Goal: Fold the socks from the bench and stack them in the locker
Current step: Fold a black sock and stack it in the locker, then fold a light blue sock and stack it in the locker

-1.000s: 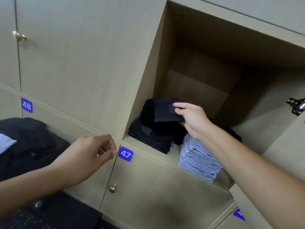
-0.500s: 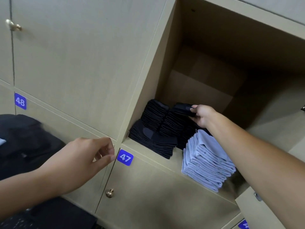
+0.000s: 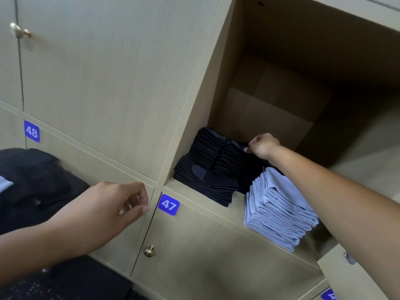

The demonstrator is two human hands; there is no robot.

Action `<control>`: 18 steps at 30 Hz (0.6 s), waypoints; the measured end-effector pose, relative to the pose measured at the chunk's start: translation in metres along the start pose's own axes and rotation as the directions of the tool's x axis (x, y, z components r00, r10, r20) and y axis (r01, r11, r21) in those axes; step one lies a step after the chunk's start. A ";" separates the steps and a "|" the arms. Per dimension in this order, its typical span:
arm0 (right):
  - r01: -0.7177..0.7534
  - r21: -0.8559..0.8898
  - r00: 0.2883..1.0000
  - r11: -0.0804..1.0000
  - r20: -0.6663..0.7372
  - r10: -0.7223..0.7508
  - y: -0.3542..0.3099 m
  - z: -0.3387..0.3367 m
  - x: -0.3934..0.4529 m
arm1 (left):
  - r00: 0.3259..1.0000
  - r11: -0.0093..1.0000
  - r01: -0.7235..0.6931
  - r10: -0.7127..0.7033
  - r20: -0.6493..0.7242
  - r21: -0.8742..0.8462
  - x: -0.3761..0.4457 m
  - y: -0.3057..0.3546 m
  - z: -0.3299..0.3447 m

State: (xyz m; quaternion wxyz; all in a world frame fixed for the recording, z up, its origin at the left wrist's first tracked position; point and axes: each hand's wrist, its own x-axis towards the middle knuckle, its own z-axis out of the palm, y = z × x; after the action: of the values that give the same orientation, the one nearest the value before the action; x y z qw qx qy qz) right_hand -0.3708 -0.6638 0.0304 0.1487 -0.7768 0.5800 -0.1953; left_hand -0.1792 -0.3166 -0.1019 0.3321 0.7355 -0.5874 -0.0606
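An open locker [image 3: 190, 135] holds stacks of folded socks. Black socks [image 3: 214, 152] stand in tall stacks at the back, a lower black stack [image 3: 203, 182] lies in front on the left, and a light blue stack [image 3: 279, 208] sits at the front right. My right hand [image 3: 263, 146] reaches into the locker and pinches the top black sock [image 3: 237, 145] of the middle back stack. My left hand [image 3: 108, 211] hovers outside the locker, below its left edge, fingers loosely curled and holding nothing.
Closed locker doors surround the open one, with blue number plates 48 [image 3: 32, 131] and 47 [image 3: 168, 205] and brass knobs [image 3: 149, 251]. A dark pile of clothing [image 3: 36, 187] lies at the lower left. The open door's edge [image 3: 350, 276] is at the lower right.
My right hand carried the folded black sock deeper into the locker and set it onto the back stack. My left hand stayed where it was, its fingers still loosely curled.
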 end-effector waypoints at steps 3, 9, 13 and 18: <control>0.031 -0.088 0.999 0.996 0.041 -0.027 -0.002 0.001 -0.001 | 1.000 1.000 0.001 -0.001 -0.005 0.010 -0.001 0.000 -0.001; 0.140 -0.174 0.987 0.975 0.102 -0.124 -0.003 0.002 -0.007 | 1.000 1.000 0.000 0.000 -0.014 0.009 -0.003 -0.005 -0.005; 0.169 -0.242 0.981 0.955 0.139 -0.138 -0.003 0.006 -0.009 | 1.000 1.000 -0.003 0.004 -0.012 0.022 -0.006 -0.006 -0.007; 0.145 -0.277 0.985 0.950 0.126 -0.114 -0.006 0.003 -0.011 | 1.000 0.999 0.007 -0.006 -0.027 0.041 -0.009 -0.007 -0.012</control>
State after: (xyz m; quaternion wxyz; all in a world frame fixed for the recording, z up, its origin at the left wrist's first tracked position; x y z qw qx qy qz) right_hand -0.3669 -0.6513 0.0288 0.0533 -0.8360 0.5408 -0.0765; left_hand -0.1703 -0.3030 -0.0987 0.3246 0.7448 -0.5817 -0.0399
